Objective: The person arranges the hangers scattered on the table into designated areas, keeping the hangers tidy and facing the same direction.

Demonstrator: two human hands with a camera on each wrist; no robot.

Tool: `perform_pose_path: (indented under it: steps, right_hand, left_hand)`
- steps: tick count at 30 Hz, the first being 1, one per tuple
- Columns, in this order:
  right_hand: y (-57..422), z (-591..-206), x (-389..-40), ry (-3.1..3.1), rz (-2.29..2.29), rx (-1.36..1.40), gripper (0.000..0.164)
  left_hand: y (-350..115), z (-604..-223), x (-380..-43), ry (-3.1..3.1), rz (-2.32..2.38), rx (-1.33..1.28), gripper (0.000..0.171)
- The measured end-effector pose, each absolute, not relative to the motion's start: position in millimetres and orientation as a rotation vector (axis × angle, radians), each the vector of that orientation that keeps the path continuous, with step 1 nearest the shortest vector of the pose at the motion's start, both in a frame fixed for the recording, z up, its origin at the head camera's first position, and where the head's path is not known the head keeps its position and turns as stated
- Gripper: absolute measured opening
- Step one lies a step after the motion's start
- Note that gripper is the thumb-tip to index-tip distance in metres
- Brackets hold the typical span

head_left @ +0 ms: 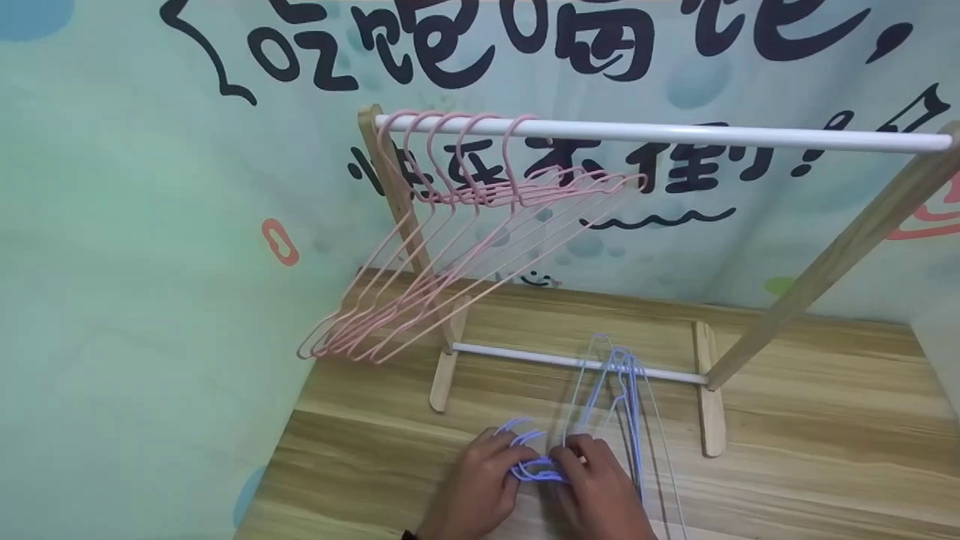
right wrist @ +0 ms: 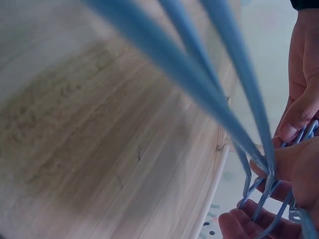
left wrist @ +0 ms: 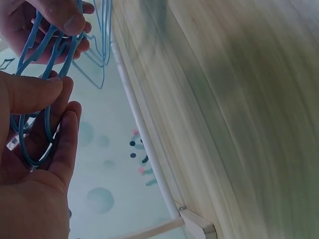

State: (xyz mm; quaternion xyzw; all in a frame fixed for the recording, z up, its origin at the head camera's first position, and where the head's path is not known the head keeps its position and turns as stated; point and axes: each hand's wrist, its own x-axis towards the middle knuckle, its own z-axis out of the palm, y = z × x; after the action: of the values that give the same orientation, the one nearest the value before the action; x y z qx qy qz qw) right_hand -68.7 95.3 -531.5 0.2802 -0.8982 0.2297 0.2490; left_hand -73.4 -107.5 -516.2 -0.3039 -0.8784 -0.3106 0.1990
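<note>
Several blue clothes hangers (head_left: 536, 472) are bunched between my two hands, low over the tabletop. My left hand (head_left: 476, 484) holds their hooks (left wrist: 30, 149), thumb on one side and fingers on the other. Just to its right, my right hand (head_left: 600, 491) grips the same hangers near their necks. In the right wrist view the hanger arms (right wrist: 199, 74) run up and left from the right hand's fingers. Their far ends (head_left: 626, 360) overlap the rack's lower bar in the head view. Part of the bunch is hidden by my hands.
A wooden rack with a white top rail (head_left: 675, 135) stands ahead. Pink hangers (head_left: 450, 195) hang at the rail's left end. The white lower bar (head_left: 517, 355) joins two wooden feet (head_left: 709, 420) on the wood-grain table (head_left: 817, 420). A printed curtain (head_left: 187, 225) backs it.
</note>
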Motion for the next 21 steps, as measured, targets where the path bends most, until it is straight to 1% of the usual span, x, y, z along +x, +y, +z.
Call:
perform_pose_path:
  steps: [4, 14, 21]
  right_hand:
    - [92.1, -533.6, -70.5, -2.467, 0.624, 0.786, 0.033]
    - [95.4, -547.3, -73.6, -2.464, 0.527, 0.949, 0.06]
    - [96.2, -552.2, -74.5, -2.469, 0.455, 1.003, 0.069]
  left_hand:
    - [-113.3, -519.2, -75.3, -2.489, -0.848, -0.794, 0.038]
    - [-123.0, -531.5, -81.2, -2.525, -0.848, -0.715, 0.036]
    - [-130.4, -541.1, -84.2, -2.534, -0.844, -0.706, 0.036]
